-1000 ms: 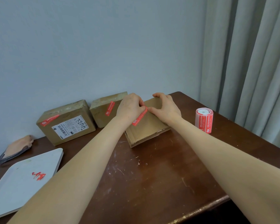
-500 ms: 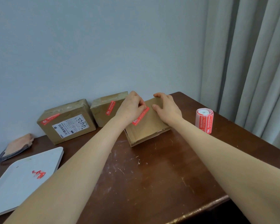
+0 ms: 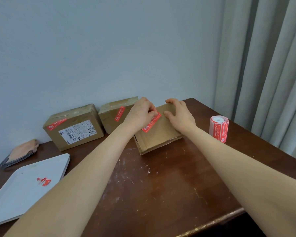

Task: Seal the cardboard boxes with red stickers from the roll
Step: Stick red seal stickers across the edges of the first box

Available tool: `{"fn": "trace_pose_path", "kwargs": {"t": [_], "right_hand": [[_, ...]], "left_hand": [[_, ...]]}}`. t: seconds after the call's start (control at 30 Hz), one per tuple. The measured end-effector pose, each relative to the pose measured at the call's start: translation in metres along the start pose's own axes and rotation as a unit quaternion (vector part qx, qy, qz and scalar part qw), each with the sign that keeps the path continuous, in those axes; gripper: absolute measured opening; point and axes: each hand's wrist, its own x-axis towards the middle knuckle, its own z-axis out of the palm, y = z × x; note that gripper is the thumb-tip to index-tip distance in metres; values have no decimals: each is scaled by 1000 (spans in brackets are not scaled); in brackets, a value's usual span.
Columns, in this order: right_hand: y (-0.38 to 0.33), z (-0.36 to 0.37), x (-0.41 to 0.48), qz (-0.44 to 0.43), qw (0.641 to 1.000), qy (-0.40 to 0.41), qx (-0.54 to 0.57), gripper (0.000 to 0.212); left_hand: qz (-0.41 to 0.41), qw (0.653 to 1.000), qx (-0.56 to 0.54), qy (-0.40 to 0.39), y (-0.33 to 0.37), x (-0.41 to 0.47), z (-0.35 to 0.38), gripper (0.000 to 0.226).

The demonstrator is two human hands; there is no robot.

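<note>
A brown cardboard box (image 3: 158,136) lies tilted at the table's middle back. A red sticker (image 3: 151,123) runs slantwise across its top. My left hand (image 3: 140,115) has its fingers curled over the sticker's upper end and holds it down against the box. My right hand (image 3: 180,115) grips the box, with the fingers hooked over its far edge and the thumb on top. The sticker roll (image 3: 219,129) stands upright to the right of the box, apart from both hands.
Two other boxes lean at the wall, each with a red sticker: a large box (image 3: 73,127) with a shipping label and a smaller box (image 3: 114,113). A white tray (image 3: 24,187) holding red scraps lies front left, a cloth item (image 3: 20,152) behind it. Curtains hang at the right.
My right hand has left the sticker's upper end and shifted right to the box's far edge. My left hand has stayed on the sticker, which now lies against the box top.
</note>
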Motion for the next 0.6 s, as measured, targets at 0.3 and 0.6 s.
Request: {"fn": "trace_pose_path", "kwargs": {"t": [0.3, 0.6], "right_hand": [[1, 1, -1, -7, 1000, 5, 3, 42], [1, 0, -3, -8, 1000, 6, 8, 42]], "left_hand": [[-7, 1000, -9, -2, 6, -1, -6, 17], [-22, 999, -40, 11, 5, 0, -6, 14]]}}
